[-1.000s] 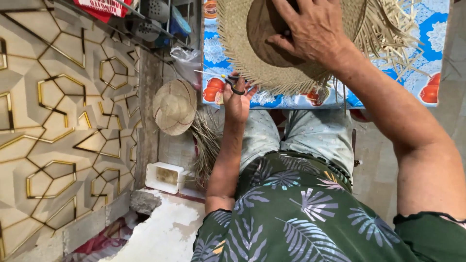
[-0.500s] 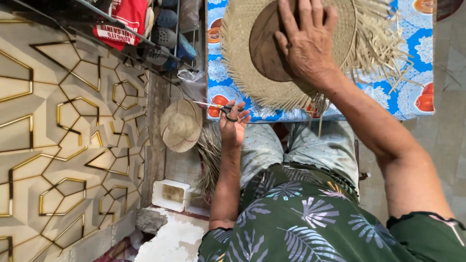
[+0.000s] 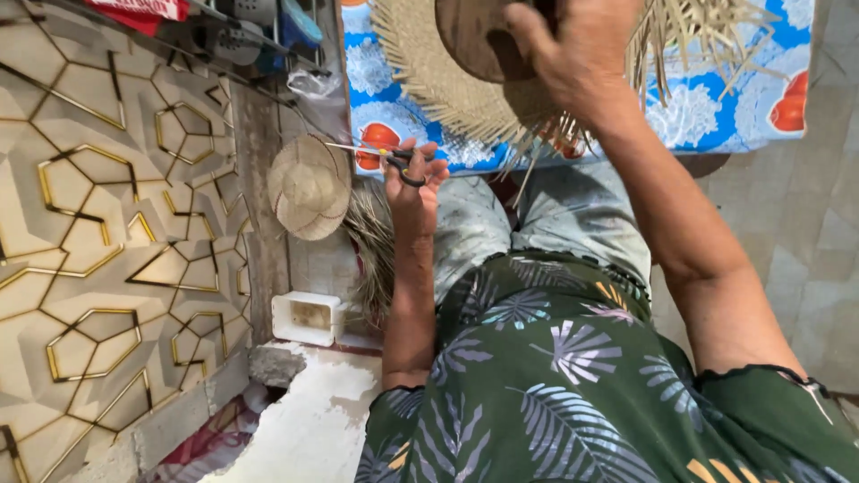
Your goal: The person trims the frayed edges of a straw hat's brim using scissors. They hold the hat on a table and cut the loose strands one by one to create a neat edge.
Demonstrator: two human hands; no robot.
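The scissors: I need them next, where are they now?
In the head view, the scissors are in the left hand, left of centre, just below the edge of the woven straw hat and right of the smaller hat.

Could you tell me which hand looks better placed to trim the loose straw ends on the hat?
Probably the left hand: it already holds the scissors beside the woven hat. The right hand is occupied pressing the hat's crown.

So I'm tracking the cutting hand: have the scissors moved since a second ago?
Cannot tell. The scissors in the left hand sit beside the tablecloth edge as before; the camera shifted.
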